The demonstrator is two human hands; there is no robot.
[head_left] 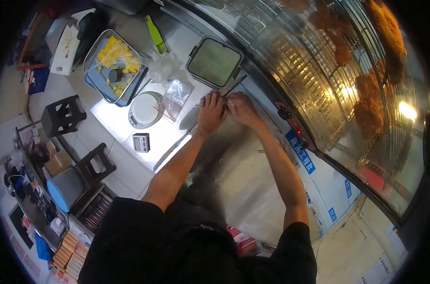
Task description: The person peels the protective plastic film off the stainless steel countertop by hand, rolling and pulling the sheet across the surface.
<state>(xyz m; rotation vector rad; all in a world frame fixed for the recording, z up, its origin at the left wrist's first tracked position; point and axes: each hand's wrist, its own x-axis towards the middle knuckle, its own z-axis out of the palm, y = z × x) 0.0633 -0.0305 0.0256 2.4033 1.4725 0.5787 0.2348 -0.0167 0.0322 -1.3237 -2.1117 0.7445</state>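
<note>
My left hand point(212, 112) and my right hand point(243, 110) are close together at the near side of a lidded square container point(215, 62). The left fingers are bent downward, and what lies under them is hidden. My right hand is curled, and its grip cannot be made out. A thin dark stick-like thing point(237, 82) runs from between the hands toward the container. Beside my left hand lies a flat grey piece point(190, 118). Clear plastic bags point(176, 97) and a round white kitchen scale point(145, 110) are farther left.
A wire basket in a blue tray point(123, 98) holds yellow pieces. A green-handled tool point(154, 33) lies behind it. A small timer point(141, 142) sits near the counter's left edge. Along the right stands a glass warming cabinet point(314, 85) with fried food. Black stools point(63, 115) stand left.
</note>
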